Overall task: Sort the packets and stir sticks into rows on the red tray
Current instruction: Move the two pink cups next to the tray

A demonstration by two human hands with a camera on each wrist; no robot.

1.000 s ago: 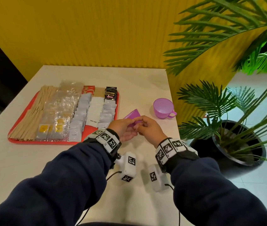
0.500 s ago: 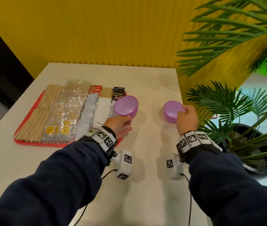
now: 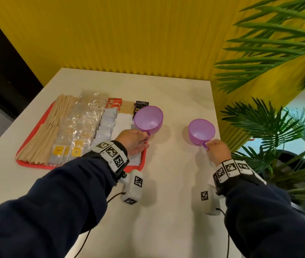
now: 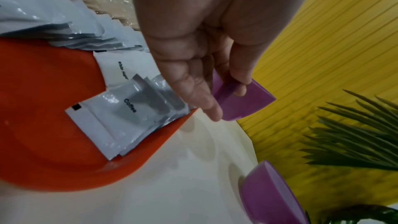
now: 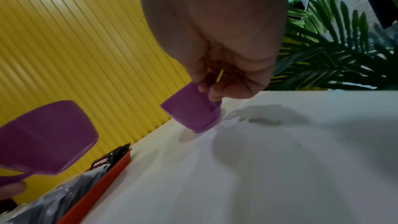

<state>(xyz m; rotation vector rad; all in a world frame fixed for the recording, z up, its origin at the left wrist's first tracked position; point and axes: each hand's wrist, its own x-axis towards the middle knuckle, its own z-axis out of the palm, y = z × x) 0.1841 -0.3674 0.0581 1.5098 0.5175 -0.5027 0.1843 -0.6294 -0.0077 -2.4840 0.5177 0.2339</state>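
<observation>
The left hand (image 3: 132, 141) pinches the handle of a round purple plastic cup (image 3: 148, 118), holding it tilted in the air over the right edge of the flat red plastic tray (image 3: 36, 125). The right hand (image 3: 217, 150) pinches the handle of a second purple plastic cup (image 3: 201, 131), tipped so only its base edge meets the pale tabletop (image 3: 174, 94), near the table's right edge and well apart from the tray.

On the tray, pale wooden stir sticks (image 3: 54, 127) lie in a long row along the left rim. Beside them run clear crinkled packets (image 3: 81, 123) with yellow labels at the near end, then a row of grey-white foil packets (image 3: 107, 123), then white paper sugar packets (image 3: 123, 121). Red, tan and black packets (image 3: 141, 106) sit at the far rim. In the left wrist view, a grey packet printed "Coffee" (image 4: 127, 113) lies at the tray's near right corner, reaching its rim.

Bare tabletop stretches between the two cups, behind the tray and toward the person. Green palm fronds (image 3: 278, 43) overhang the table's right edge.
</observation>
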